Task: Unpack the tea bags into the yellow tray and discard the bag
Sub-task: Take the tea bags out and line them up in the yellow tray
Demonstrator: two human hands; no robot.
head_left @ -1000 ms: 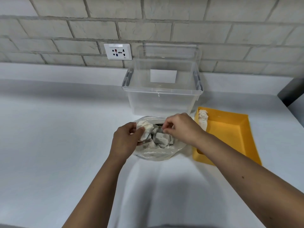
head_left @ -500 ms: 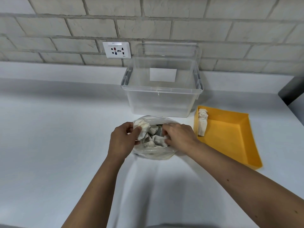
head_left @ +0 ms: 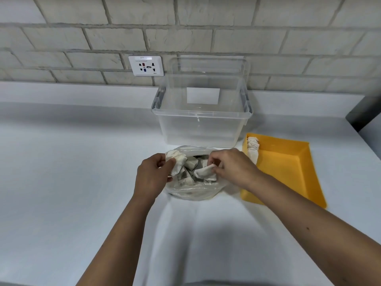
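Note:
A clear plastic bag [head_left: 193, 191] lies open on the white counter, with several white tea bags [head_left: 190, 164] inside. My left hand [head_left: 152, 176] grips the bag's left rim together with a bunch of tea bags [head_left: 176, 159]. My right hand [head_left: 233, 166] pinches one tea bag [head_left: 204, 171] at the bag's mouth. The yellow tray [head_left: 288, 168] sits to the right of the bag. A short row of tea bags [head_left: 253, 148] leans against the tray's left wall.
A clear plastic storage bin [head_left: 201, 118] stands just behind the bag, against the brick wall. A wall socket [head_left: 146, 66] is left of the bin. A dark object [head_left: 362, 114] marks the counter's far right end.
My right hand dipped into the bag and has come up pinching one tea bag. My left hand stayed on the bag's left rim.

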